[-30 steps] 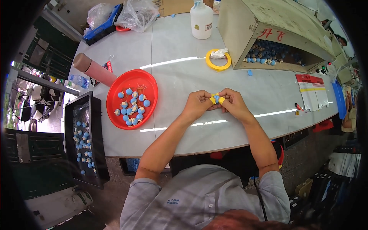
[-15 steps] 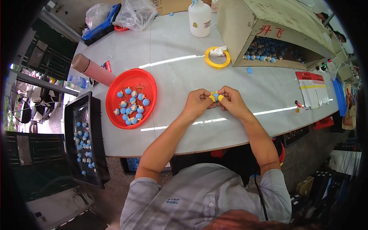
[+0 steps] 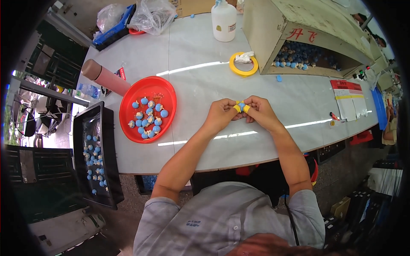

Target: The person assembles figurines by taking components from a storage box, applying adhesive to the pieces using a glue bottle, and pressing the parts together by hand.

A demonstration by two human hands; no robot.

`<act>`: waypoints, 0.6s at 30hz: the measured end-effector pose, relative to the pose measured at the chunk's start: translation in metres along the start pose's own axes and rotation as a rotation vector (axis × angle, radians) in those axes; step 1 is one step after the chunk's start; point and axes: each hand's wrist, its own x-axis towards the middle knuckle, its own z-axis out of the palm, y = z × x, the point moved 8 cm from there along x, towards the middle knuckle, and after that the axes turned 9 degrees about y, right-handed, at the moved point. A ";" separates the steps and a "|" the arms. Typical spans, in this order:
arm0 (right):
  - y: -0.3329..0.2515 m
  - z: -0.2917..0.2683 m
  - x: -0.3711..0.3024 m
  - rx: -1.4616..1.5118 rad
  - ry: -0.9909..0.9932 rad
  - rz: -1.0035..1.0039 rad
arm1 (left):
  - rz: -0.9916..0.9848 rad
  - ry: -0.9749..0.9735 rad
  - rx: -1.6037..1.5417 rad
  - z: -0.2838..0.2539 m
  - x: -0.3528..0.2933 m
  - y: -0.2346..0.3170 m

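Both hands meet over the table, pinching one small blue piece (image 3: 241, 106) between thumbs and fingers. My left hand (image 3: 221, 113) has hold of its left side, with yellow wrapping on the fingertips. From the other side my right hand (image 3: 260, 112) grips the same piece, its thumb and finger also wrapped in yellow. The fingers hide most of the piece, so its full shape cannot be made out. To the left, a red round tray (image 3: 171, 96) holds several small blue-and-cream ball-shaped pieces (image 3: 150, 112).
A pink bottle (image 3: 106, 79) leans by the red tray. A black bin (image 3: 112, 158) with more blue pieces is at the table's left edge. Beyond my hands are yellow tape (image 3: 233, 67), a white jug (image 3: 223, 23) and an open-fronted box (image 3: 267, 47) of blue pieces. Papers (image 3: 348, 100) lie right.
My hands stay in nearly the same place, and the fingers have shifted slightly around the blue piece, showing a little more of it. The whole view has moved very slightly.
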 end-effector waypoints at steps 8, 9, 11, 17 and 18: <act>0.002 0.000 0.001 -0.033 -0.034 0.002 | -0.007 -0.054 -0.005 0.000 0.000 -0.004; 0.002 0.001 0.000 -0.028 -0.038 -0.012 | 0.003 -0.049 -0.001 0.000 0.000 -0.004; 0.002 0.002 0.000 -0.038 -0.038 -0.025 | 0.002 -0.045 -0.005 0.000 0.000 -0.005; 0.004 0.003 0.000 -0.060 -0.040 -0.030 | 0.021 -0.023 -0.004 0.000 0.001 -0.009; 0.004 0.004 0.000 -0.070 -0.037 -0.030 | 0.022 -0.021 -0.023 0.000 0.001 -0.009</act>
